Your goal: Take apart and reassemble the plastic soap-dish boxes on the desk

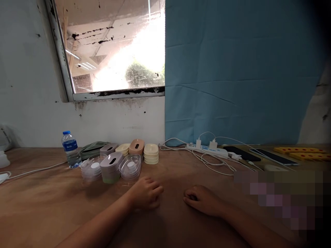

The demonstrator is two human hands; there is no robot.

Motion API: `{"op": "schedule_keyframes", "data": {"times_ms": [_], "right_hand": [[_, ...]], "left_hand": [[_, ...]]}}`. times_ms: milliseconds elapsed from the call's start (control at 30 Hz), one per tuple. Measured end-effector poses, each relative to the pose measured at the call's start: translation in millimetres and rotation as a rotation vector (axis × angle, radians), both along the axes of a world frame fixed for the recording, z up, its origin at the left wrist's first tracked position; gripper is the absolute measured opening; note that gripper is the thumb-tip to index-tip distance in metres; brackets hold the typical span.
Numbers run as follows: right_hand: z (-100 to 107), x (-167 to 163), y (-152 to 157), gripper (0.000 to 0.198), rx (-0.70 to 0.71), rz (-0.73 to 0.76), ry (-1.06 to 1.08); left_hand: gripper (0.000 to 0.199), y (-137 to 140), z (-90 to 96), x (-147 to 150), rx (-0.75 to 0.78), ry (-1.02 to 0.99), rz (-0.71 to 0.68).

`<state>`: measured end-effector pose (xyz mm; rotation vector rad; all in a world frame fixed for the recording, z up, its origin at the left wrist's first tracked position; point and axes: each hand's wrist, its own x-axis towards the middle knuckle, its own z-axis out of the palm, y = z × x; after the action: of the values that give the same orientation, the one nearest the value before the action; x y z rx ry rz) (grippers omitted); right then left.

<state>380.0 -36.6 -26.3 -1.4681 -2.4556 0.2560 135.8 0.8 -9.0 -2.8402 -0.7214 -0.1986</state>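
My left hand [147, 193] rests on the brown table [165, 227], palm down, fingers loosely curled in, with nothing seen in it. Opposite it lies my right hand [204, 200], its fingers curled toward the thumb around a small dark gap; no object shows there. The thing nearest my left hand is a stack of clear plastic lids or trays [131, 166]. Beside that stand a lilac container [111, 167] with a dark oval slot and another clear stack [92, 167]. Behind are a peach container [136, 147] with a slot and stacked cream containers [151, 154].
A water bottle [70, 150] and a dark green pouch [93, 150] stand to the left. Toward the right lie a power strip [207, 150] with chargers and loose white cables, two phones [274, 156], and yellow pieces [301, 153]. A pixelated patch covers the right edge.
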Motion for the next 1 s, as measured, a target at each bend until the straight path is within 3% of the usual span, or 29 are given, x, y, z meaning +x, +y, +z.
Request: {"op": "schedule_keyframes", "data": {"times_ms": [67,233,367,533,700,833,900,1000], "right_hand": [[0,0,0,0.027,0.003,0.008,0.003],[0,1,0,0.025,-0.005,0.034,0.008],[0,3,1,0.023,-0.009,0.06,0.012],[1,4,0,0.023,0.004,0.086,0.03],[-2,5,0,0.024,0.052,0.11,0.068],[-2,7,-3,0.023,0.218,0.054,0.141],[0,9,-8,0.019,0.374,-0.001,0.221],[6,9,-15,0.006,0.677,0.042,0.381]], "left_hand": [[0.016,14,14.7,13,0.065,-0.026,0.034],[0.031,72,41.3,41,0.1,-0.25,0.37],[0.039,112,39.0,47,0.073,-0.32,0.521],[0.026,130,25.8,47,0.022,-0.301,0.564],[0.025,127,30.0,49,0.006,-0.353,0.559],[0.028,99,41.2,42,0.007,-0.439,0.476],[0.026,74,43.1,32,-0.066,-0.453,0.345],[0.022,31,39.1,9,-0.365,-0.388,0.027]]}}
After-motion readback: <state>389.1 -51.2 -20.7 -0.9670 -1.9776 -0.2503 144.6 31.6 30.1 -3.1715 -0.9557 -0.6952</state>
